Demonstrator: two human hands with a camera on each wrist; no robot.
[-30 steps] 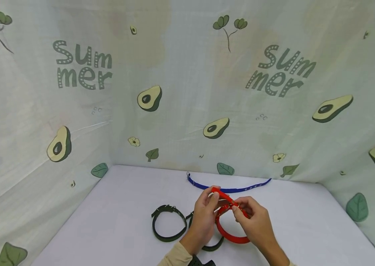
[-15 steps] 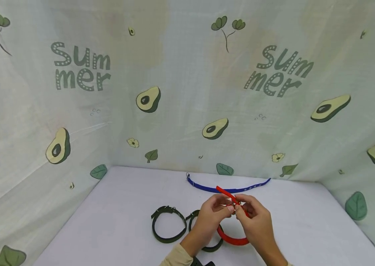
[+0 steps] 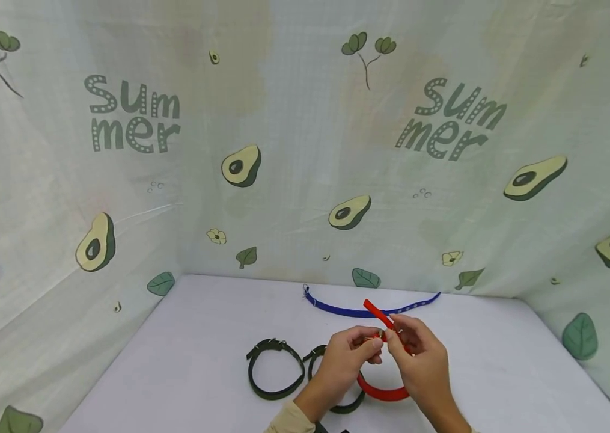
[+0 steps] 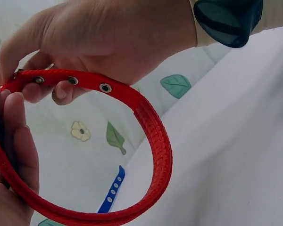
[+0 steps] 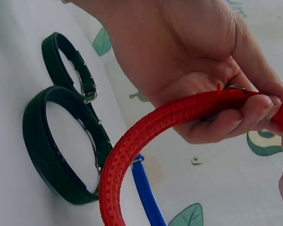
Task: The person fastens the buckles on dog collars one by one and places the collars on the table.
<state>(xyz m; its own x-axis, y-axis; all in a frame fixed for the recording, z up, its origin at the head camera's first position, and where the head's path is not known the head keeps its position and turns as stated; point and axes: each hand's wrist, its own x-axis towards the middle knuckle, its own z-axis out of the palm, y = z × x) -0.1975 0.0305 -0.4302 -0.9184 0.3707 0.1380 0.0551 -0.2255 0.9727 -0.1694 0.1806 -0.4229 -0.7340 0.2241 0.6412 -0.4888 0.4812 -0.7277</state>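
A red pet collar (image 3: pixel 386 394), bent into a loop with metal eyelets (image 4: pixel 105 88) and a buckle (image 5: pixel 237 87), is held up between both hands. My left hand (image 3: pixel 344 355) pinches it near the buckle between thumb and fingers. The right hand (image 3: pixel 422 361) grips the strap just beside, thumb on top, fingertips close to the left ones. Past the right thumb the strap's free end (image 3: pixel 374 309) sticks up. In the left wrist view the loop hangs below the left hand (image 4: pixel 108 37). Fingers cover part of the buckle area.
A buckled dark green collar (image 3: pixel 274 395) lies on the white table (image 3: pixel 191 361) at left. Another green collar (image 3: pixel 345 409) is partly hidden behind the left forearm. Behind the hands, an unbuckled blue collar (image 3: pixel 342 311) stretches near the printed curtain (image 3: pixel 294 240).
My left hand has let go of the red strap's tip and shifted right and down, pinching near the buckle. The tip now sticks out free. The right hand keeps its grip.
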